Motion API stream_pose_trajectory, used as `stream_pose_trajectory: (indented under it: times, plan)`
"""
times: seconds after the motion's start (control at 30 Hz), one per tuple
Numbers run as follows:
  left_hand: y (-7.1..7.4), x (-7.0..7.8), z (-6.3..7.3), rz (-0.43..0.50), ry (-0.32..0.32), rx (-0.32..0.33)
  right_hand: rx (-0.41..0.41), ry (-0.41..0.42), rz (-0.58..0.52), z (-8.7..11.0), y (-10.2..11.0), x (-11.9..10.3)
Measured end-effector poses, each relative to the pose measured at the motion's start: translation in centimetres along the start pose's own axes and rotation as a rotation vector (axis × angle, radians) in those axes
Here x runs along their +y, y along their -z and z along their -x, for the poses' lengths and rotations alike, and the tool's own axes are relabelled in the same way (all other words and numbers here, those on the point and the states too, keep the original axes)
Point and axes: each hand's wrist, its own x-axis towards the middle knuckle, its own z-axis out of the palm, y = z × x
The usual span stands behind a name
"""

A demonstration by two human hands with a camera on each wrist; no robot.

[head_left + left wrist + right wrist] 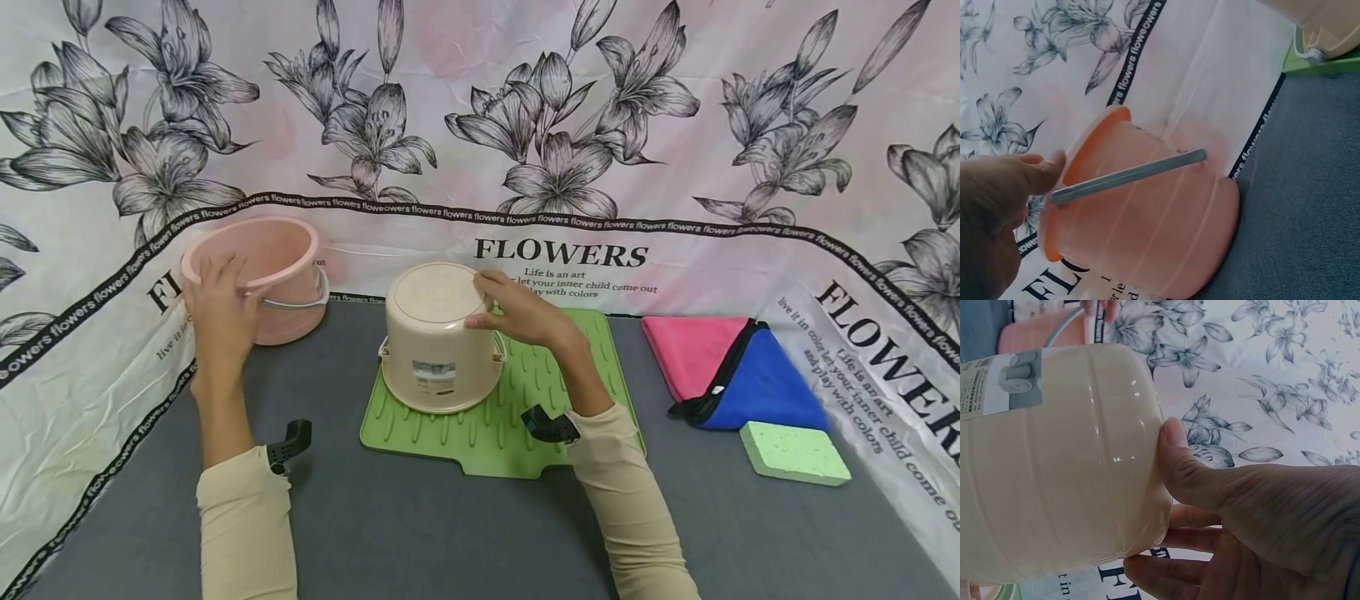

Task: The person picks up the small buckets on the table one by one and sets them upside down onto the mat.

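Note:
On the left stands a pink bucket, upright, its grey-white handle hanging at the side. My left hand grips its near rim, the thumb lying at the rim's edge; part of the fingers is hidden. A cream bucket sits upside down on a green ridged mat, with a label on its side. My right hand holds it near the upturned base, thumb on one side and fingers round the edge.
To the right lies a folded pink and blue cloth with a black border. A pale green sponge is beside it. A flower-printed sheet hangs behind the grey table and along its sides.

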Motion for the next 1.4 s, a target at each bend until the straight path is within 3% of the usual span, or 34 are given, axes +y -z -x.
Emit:
stream_pose_trajectory:
  times: [0.07, 0.17, 0.47, 0.57, 0.67, 0.87, 1.1, 1.2, 1.4]
  plan:
    - [-0.2, -0.3, 0.1, -0.041, -0.004, -0.082, -0.005, -0.014, -0.002, 0.1, 0.0, 0.0]
    - [-0.5, -0.7, 0.4, -0.068, 0.003, -0.125, -0.010, -0.021, -0.004, 0.1, -0.1, 0.0]
    - [-0.6, -0.6, 0.4, -0.039, -0.007, 0.031, -0.014, -0.034, 0.002, 0.0, -0.1, 0.0]
    - [-0.3, -0.2, 0.3, -0.030, 0.002, 0.042, -0.010, -0.024, 0.006, 0.0, 0.0, -0.1]
    - [0.4, 0.2, 0.3, -0.057, 0.019, 0.011, -0.008, -0.008, 0.013, 0.0, 0.1, -0.1]
    - [2.7, 1.2, 0.4, -0.132, 0.024, -0.194, -0.007, 0.013, 0.011, -0.1, 0.2, 0.0]
    - [5.4, 2.0, -0.2, -0.162, -0.072, -0.475, -0.004, 0.026, 0.011, 0.0, 0.2, 0.1]
    - [6.5, 2.4, -0.3, -0.140, -0.082, -0.603, -0.004, 0.037, 0.015, -0.1, 0.2, 0.1]
    - [8.1, 3.6, 0.1, -0.168, -0.117, -0.768, -0.008, 0.020, 0.019, -0.3, 0.2, 0.0]
